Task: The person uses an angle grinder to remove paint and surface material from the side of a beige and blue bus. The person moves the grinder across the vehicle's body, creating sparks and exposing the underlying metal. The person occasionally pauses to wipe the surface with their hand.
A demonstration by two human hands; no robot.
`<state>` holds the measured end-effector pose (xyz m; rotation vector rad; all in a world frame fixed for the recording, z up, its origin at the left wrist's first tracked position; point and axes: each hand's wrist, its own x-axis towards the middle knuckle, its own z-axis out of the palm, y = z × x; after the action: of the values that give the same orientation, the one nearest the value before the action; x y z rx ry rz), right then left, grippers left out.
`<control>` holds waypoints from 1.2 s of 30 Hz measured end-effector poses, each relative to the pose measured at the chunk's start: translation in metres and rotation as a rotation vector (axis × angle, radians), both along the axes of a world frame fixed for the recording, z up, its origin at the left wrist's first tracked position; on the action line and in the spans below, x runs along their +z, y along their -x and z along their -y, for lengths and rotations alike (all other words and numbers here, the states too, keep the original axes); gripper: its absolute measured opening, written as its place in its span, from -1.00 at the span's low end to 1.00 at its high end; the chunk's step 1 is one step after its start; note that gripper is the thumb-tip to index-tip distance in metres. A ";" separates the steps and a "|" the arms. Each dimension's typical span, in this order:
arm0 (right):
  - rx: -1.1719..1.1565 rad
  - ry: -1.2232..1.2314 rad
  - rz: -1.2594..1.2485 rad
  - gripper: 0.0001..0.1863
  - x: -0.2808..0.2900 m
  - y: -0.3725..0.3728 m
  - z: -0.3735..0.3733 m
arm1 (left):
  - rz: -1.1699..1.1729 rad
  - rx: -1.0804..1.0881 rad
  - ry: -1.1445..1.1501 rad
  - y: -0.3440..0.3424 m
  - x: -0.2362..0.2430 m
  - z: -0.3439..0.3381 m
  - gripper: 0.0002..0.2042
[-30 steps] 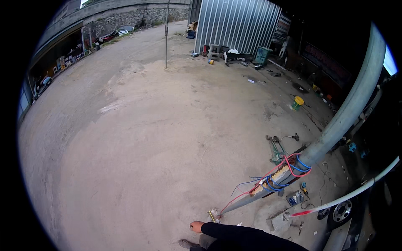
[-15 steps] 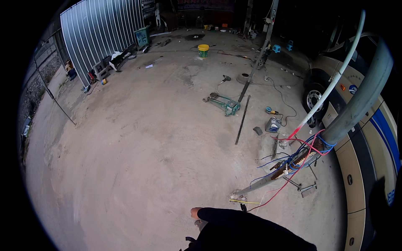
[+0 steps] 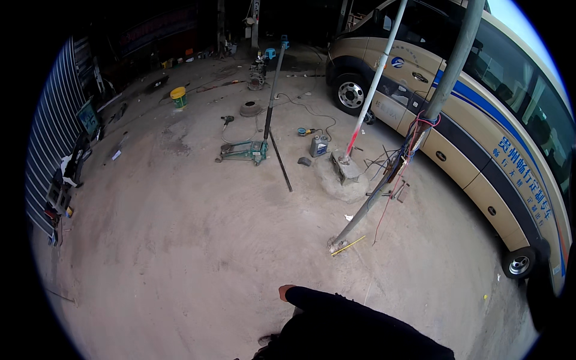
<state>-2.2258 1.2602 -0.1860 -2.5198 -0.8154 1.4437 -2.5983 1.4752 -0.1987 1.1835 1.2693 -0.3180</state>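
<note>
My right hand shows at the lower middle, at the end of a black sleeve that enters from the lower right. Only a small part of the hand is visible; its fingers are hidden, and nothing held can be made out. It hangs over bare concrete floor. Ahead and to its right, the foot of a leaning grey pole is nearest, beside a thin yellow strip on the floor. Red and blue wires wrap that pole higher up. My left hand is out of sight.
A beige bus stands along the right. A white-and-red pole rises from a concrete block. Ahead lie a green floor jack, a dark bar, a grey jug and a power tool. A yellow-green bucket stands farther off.
My view has turned right: the jack, poles and bucket have shifted left in the picture, and far more of the bus shows. My right hand stays at nearly the same place in view.
</note>
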 end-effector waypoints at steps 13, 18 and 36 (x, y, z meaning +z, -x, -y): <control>-0.236 0.029 0.054 -0.71 -0.017 0.040 -0.216 | 0.221 -0.114 -0.225 -0.068 0.031 -0.432 -0.58; -0.222 -0.211 0.088 -0.69 0.013 0.038 -0.387 | 0.147 -0.285 -0.024 -0.067 0.036 -0.439 -0.64; -0.172 0.111 0.041 -0.67 0.014 0.182 -0.665 | -0.008 -0.381 -0.011 0.034 -0.023 -0.889 -0.54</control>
<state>-2.4074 1.9257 -0.1721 -2.6337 -0.5210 1.4232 -2.6320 2.3643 -0.2214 1.4342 1.0482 -0.5949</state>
